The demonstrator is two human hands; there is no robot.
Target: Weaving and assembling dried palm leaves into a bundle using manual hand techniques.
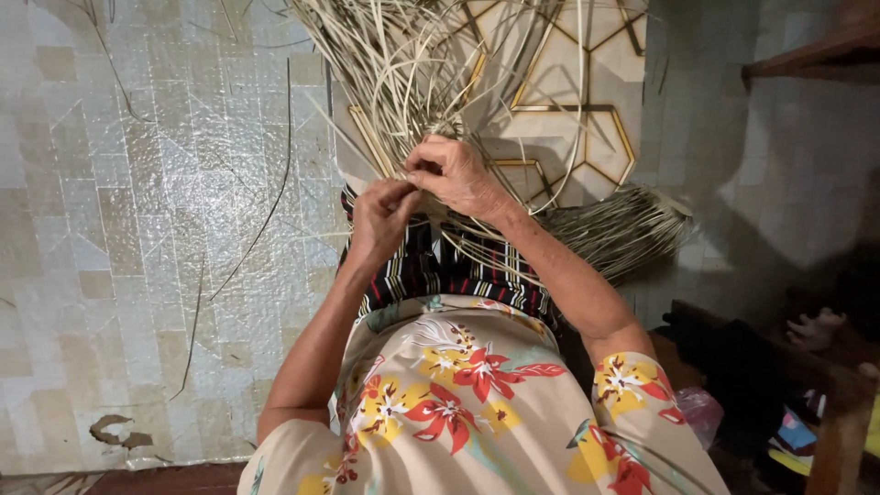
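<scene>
Here the left hand [380, 215] and the right hand [454, 174] meet over the person's lap, both pinched shut on thin pale strips of the half-woven basket of cream-coloured split cane [440, 119]. The right hand sits slightly higher, thumb and fingertips closed on a strip at the point where the loose ends spring out of the woven part; the left hand closes just beside it, touching the same spot, seemingly to keep the weave tight while a strip is worked. The loose strips fan upward and outward from that point, free because they are not yet woven in.

The basket rests against the lap on a dark cloth with narrow red, white and yellow stripes [431, 270], close to the body where both hands reach it easily. A bundled sheaf of pale cane strips [623, 229] lies to the right of the lap, near the right forearm. Single stray strips [266, 206] lie scattered on the glossy pale tiled floor [137, 229] to the left.

No packages, labels or signs can be made out; only some small colourful items at the lower right corner, too dim to identify.
</scene>
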